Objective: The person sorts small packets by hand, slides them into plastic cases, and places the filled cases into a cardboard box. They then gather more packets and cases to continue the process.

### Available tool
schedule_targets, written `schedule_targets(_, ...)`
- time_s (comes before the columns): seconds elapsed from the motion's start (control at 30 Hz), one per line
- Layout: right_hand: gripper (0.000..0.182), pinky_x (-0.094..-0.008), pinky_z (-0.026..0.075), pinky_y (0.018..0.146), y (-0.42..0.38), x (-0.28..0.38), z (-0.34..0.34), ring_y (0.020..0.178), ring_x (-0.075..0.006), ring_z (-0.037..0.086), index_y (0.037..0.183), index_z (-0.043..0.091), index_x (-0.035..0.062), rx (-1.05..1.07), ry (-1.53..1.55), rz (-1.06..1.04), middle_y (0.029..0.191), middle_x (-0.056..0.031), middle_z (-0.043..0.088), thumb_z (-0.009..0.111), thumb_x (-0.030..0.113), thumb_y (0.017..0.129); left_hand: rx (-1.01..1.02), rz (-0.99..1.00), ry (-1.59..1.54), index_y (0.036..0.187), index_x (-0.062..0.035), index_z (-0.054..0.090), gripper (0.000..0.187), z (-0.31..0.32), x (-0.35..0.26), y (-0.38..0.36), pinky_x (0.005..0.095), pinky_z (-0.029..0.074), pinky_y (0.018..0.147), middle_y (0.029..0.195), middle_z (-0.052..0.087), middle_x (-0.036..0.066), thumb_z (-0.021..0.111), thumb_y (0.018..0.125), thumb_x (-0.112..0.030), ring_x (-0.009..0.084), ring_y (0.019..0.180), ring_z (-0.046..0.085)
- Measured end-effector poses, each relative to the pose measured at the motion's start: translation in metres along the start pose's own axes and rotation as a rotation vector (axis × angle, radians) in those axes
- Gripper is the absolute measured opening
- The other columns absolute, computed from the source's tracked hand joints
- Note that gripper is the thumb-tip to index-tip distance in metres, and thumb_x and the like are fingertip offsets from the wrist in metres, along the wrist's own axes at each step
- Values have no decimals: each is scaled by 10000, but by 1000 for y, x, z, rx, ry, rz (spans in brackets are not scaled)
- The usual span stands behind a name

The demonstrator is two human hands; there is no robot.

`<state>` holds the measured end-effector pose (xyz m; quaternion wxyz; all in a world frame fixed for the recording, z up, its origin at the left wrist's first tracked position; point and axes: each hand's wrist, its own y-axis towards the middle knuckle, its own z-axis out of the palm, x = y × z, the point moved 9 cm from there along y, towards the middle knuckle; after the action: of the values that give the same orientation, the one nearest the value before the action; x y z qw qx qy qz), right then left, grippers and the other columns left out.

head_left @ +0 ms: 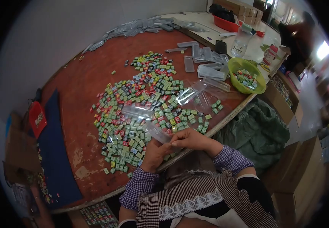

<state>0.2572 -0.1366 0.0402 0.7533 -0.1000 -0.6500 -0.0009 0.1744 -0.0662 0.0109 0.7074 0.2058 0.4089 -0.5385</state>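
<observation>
My left hand (155,154) is closed around the lower end of a long, narrow clear plastic case (156,132) at the near edge of the table. Fingers pinched, my right hand (190,139) meets that same end of the case. Whether something lies inside the case cannot be made out. Beneath and beyond it spreads a big heap of small printed blocks (128,125), mostly green, with red, yellow and dark ones among them. Another clear plastic case (137,112) rests on the heap, and more clear plastic covers (190,93) lie to its right.
A yellow-green bowl (261,90) with small pieces stands at the table's right edge. Stacked plastic cases (206,54) lie behind, beside a water bottle (241,42). Dark blue cloth (60,152) covers the left side. A green sack (253,133) hangs at right. Another person's arm (41,207) shows lower left.
</observation>
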Motion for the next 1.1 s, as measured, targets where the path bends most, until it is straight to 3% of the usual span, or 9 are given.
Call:
schedule_targets(0.07, 90, -270, 484, 738, -2, -8, -5, 820, -108, 610, 891, 663, 1, -66, 5, -15, 852, -26, 664, 678, 81, 852, -54, -36, 70, 1417, 9, 295, 695, -4, 7, 2, 368, 520, 921, 1322, 505, 139, 695, 858, -97, 253, 1159, 557)
schedule_targets(0.2, 104, -373, 503, 703, -69, 83, -68, 746, -319, 604, 871, 652, 27, -920, -1125, -760, 806, -124, 614, 668, 33, 768, -84, -9, -19, 1392, 9, 326, 589, -5, 2, 1, 374, 507, 954, 1339, 492, 141, 620, 883, -25, 249, 1174, 548)
schedule_targets(0.27, 148, -394, 508, 706, -106, 94, -126, 784, -314, 606, 889, 662, 34, -1246, -1279, -751, 862, -124, 623, 674, 27, 741, -81, -16, -49, 1394, 2, 326, 580, -4, 1, 2, 388, 507, 961, 1342, 487, 124, 599, 883, 7, 251, 1183, 541)
schedule_targets(0.4, 190, -353, 504, 693, -107, 59, -159, 768, -310, 605, 945, 652, 9, -1166, -1338, -368, 960, -137, 610, 692, 63, 768, -78, 12, -36, 1400, -29, 332, 597, -7, 13, 7, 435, 525, 946, 1353, 487, 147, 630, 882, -12, 278, 1203, 533)
schedule_targets(0.6, 291, -282, 501, 689, -16, 20, 6, 806, -125, 615, 1025, 624, 12, -62, -593, -155, 839, -50, 618, 750, 143, 797, -35, 30, 118, 1361, 15, 408, 663, -2, 10, 5, 323, 460, 973, 1262, 539, 92, 747, 807, -120, 206, 1148, 547)
schedule_targets(0.77, 218, -252, 487, 727, -3, 3, 3, 832, -79, 601, 999, 652, 15, -4, -211, -89, 860, -20, 649, 727, 123, 825, 26, -12, 41, 1367, 17, 408, 731, -5, 8, 2, 313, 468, 965, 1288, 545, 100, 782, 790, -232, 203, 1140, 563)
schedule_targets(0.9, 156, -268, 486, 724, -8, -5, -1, 810, -105, 614, 959, 667, 16, -51, 42, -19, 850, -40, 652, 707, 102, 836, 23, -28, 64, 1348, 32, 421, 572, 0, 8, 1, 320, 503, 907, 1223, 563, 107, 686, 864, -119, 203, 1101, 571)
schedule_targets(1.03, 154, -358, 501, 669, -69, 88, -44, 726, -304, 616, 901, 662, 19, -772, -1166, -778, 787, -109, 628, 682, 35, 750, -71, -28, 54, 1318, 9, 450, 501, -5, 7, 2, 344, 536, 857, 1200, 561, 101, 658, 878, -109, 207, 1081, 577)
schedule_targets(1.1, 182, -384, 502, 668, -102, 103, -92, 732, -325, 605, 900, 656, 18, -1136, -1311, -765, 804, -114, 628, 677, 30, 719, -63, -16, 36, 1324, 10, 445, 513, -6, 7, 1, 341, 536, 856, 1214, 552, 100, 663, 874, -104, 210, 1087, 574)
